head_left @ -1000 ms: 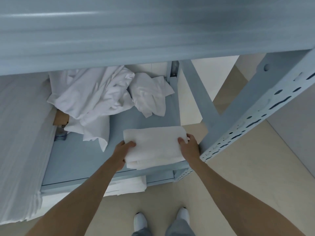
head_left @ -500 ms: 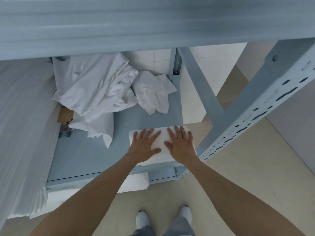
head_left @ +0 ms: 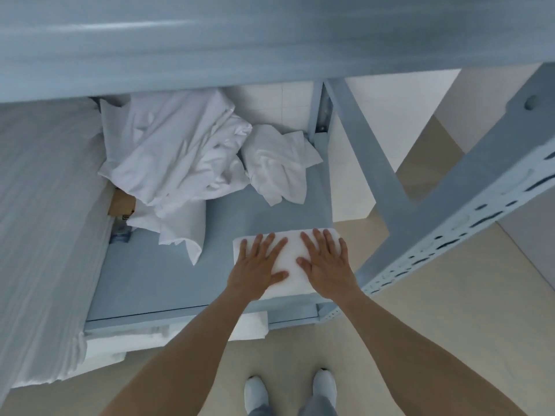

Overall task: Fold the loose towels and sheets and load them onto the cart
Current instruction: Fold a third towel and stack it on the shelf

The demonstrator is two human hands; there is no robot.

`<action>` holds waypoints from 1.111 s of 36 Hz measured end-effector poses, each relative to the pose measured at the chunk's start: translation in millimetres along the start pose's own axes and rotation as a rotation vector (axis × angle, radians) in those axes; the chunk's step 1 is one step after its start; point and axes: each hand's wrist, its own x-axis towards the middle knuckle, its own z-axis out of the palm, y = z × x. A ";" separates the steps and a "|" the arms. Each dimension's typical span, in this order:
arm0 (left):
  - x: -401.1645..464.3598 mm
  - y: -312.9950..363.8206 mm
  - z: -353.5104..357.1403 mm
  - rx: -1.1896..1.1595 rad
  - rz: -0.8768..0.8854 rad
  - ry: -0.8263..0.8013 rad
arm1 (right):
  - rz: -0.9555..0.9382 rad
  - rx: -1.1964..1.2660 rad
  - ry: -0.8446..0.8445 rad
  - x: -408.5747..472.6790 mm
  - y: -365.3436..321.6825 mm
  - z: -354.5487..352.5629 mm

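Note:
A folded white towel (head_left: 290, 250) lies at the front right corner of the blue-grey cart shelf (head_left: 156, 280). My left hand (head_left: 258, 267) and my right hand (head_left: 326, 264) press flat on top of it side by side, fingers straight and spread. Behind them a large crumpled white sheet (head_left: 177, 157) is heaped at the back left of the shelf. A smaller crumpled white towel (head_left: 279, 166) lies to the right of the sheet, near the back post.
The upper shelf (head_left: 270, 37) of the cart overhangs the top of the view. A perforated post (head_left: 468, 223) and a diagonal brace (head_left: 366, 151) stand at the right. Stacked white linen (head_left: 39, 235) fills the left. Folded linen (head_left: 252, 325) shows on the shelf below. My shoes are on the floor.
My hands let go of the towel's two ends and moved onto its top, now pressing flat. The towel lies a little further in on the shelf.

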 end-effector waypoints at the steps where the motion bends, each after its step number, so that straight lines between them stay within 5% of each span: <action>1: 1.1 -1.2 -0.8 0.005 -0.004 0.002 | -0.003 -0.001 0.002 1.9 -0.8 -0.2; 9: 1.4 0.8 -23.4 -0.097 -0.029 -0.093 | -0.023 -0.028 -0.077 4.2 -8.4 -22.3; 23: -35.2 -1.1 -73.8 -0.793 -0.522 0.348 | -0.151 0.050 -0.082 30.7 -44.0 -93.6; 40: -61.6 -56.0 -101.2 -1.290 -0.632 0.350 | -0.135 -0.036 -0.182 59.4 -101.2 -120.7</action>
